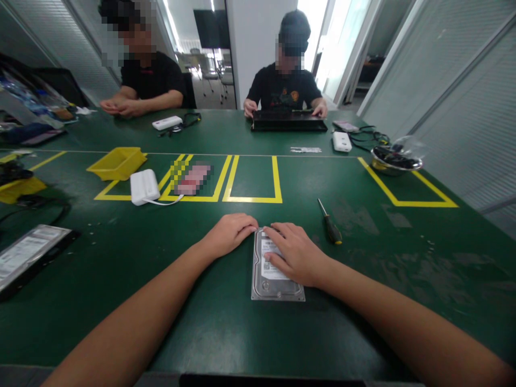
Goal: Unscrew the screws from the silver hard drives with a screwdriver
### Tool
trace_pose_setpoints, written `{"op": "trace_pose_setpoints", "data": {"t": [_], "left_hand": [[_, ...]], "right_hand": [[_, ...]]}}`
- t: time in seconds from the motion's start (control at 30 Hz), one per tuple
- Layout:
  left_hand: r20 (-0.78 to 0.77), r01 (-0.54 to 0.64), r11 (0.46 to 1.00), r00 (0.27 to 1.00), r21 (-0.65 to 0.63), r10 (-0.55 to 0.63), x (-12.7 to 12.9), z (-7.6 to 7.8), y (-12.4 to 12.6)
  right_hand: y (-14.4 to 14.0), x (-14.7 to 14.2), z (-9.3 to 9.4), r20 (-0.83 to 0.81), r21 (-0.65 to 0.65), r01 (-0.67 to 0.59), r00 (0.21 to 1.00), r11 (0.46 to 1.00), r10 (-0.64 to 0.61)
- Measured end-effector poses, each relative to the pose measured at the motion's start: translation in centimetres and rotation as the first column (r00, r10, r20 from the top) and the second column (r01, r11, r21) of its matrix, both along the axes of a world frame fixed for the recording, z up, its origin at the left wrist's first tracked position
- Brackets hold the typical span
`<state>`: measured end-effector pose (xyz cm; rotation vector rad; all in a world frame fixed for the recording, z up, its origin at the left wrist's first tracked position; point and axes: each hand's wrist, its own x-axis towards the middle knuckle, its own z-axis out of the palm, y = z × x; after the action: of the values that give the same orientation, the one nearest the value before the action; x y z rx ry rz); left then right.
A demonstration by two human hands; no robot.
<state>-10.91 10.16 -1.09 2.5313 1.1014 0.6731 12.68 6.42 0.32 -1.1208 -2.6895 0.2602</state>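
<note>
A silver hard drive (pixel 278 290) with a white printed label lies flat on the green table, its long side pointing away from me. Across its upper right part rests my right hand (pixel 300 255), fingers spread and thumb over the label, covering much of the drive's right side. My left hand (pixel 231 234) is at the drive's far left corner, fingers bent and close together, with thumb and fingertips meeting at that corner. Whatever lies under the left fingertips is hidden. A screwdriver (pixel 331 228) with a dark handle lies to the right of my right hand.
Another drive-like device (pixel 34 250) lies at left. Beyond my hands are a yellow bin (pixel 119 164), a white power bank (pixel 145 187) cabled to a blurred phone (pixel 194 179), and yellow tape outlines. A metal bowl (pixel 397 161) stands right. Across sit two people, one holding a black case (pixel 288 121).
</note>
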Motion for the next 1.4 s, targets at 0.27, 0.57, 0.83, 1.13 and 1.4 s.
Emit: {"op": "trace_pose_setpoints", "data": {"t": [0.27,0.57,0.83,1.13,1.4], "left_hand": [[0.019,-0.021,0.999,1.0,-0.044,0.022,0.33,-0.06,-0.08],[0.043,-0.03,0.996,0.999,-0.079,0.033,0.47,0.07,0.03],[0.028,-0.007,0.997,1.0,-0.08,0.009,0.49,-0.21,0.11],[0.023,-0.024,0.997,0.999,-0.071,0.026,0.4,-0.49,0.26],[-0.017,-0.03,0.999,0.999,-0.033,0.029,0.47,-0.57,-0.06]], "right_hand": [[0.01,0.02,0.07,0.006,-0.003,0.001,1.0,1.0,-0.001],[0.07,0.05,-0.04,0.013,-0.003,-0.002,1.0,1.0,0.002],[0.12,0.06,-0.06,0.011,0.0,-0.001,1.0,1.0,0.001],[0.08,0.03,-0.13,0.005,-0.001,-0.003,1.0,1.0,0.003],[0.15,0.07,0.01,0.007,-0.003,-0.002,1.0,1.0,0.002]]}}
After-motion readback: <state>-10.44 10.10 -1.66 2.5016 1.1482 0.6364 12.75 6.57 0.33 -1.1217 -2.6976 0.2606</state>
